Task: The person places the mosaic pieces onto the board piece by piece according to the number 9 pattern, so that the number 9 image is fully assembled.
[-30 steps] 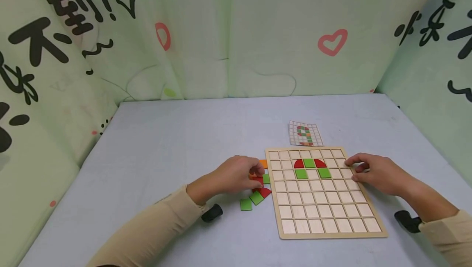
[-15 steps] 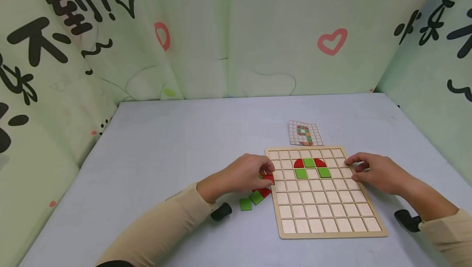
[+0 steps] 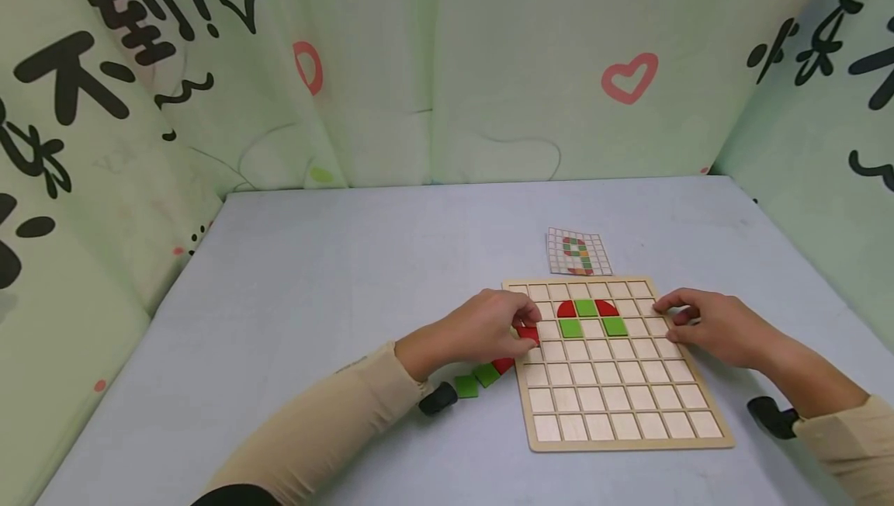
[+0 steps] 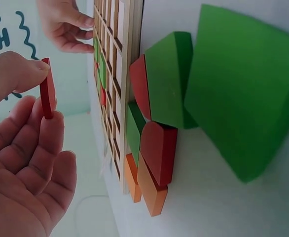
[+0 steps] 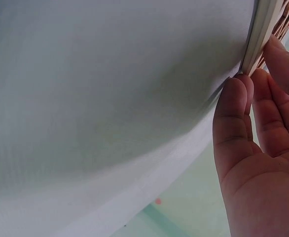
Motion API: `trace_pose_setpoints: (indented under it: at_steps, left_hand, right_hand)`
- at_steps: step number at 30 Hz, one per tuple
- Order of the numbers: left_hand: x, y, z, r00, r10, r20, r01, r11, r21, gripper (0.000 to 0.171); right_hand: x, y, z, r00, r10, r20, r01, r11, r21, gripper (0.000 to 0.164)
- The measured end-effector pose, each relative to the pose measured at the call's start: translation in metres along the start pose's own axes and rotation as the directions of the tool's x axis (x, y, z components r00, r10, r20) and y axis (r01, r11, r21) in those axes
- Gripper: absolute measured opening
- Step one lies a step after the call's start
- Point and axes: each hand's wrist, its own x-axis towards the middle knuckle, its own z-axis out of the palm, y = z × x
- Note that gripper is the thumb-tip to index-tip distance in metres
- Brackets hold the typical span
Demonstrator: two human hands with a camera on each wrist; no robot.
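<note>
My left hand (image 3: pixel 489 327) pinches a red tile (image 4: pixel 48 94) between thumb and fingertips, over the left edge of the wooden grid board (image 3: pixel 628 446). In the left wrist view that tile is seen nearly edge-on, raised off the grid. At the opposite edge, my right hand (image 3: pixel 722 331) grips the board's frame, its thumb on the top and fingers against the side. Set into the upper cells are a green square (image 3: pixel 586 308) between two red rounded tiles (image 3: pixel 566 310), and two green squares (image 3: pixel 615 327) one row below.
Left of the board lie loose pieces: green tiles (image 4: pixel 248 84), a rounded red tile (image 4: pixel 159 153) and orange tiles (image 4: pixel 152 185). Behind the board is a printed card (image 3: pixel 580 251) with a coloured grid pattern. A pale green printed curtain (image 3: pixel 489 64) surrounds the table.
My left hand has moved right from the loose tiles to over the board's left edge, carrying the red tile. The right hand stays at the board's right edge.
</note>
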Motion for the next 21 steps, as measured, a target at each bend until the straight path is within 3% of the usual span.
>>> trace_pose_setpoints:
  at_steps: [14,21]
  left_hand:
    - [0.01,0.004,0.009,1.0,-0.023,0.011,0.024,0.998,-0.052,0.027]
    - [0.012,0.007,0.013,1.0,-0.013,0.013,0.014,0.999,-0.037,0.028]
  right_hand:
    - [0.0,-0.001,-0.001,1.0,0.01,0.006,-0.01,1.0,0.009,0.035]
    - [0.0,-0.001,-0.001,1.0,0.002,0.003,-0.002,1.0,0.005,0.036]
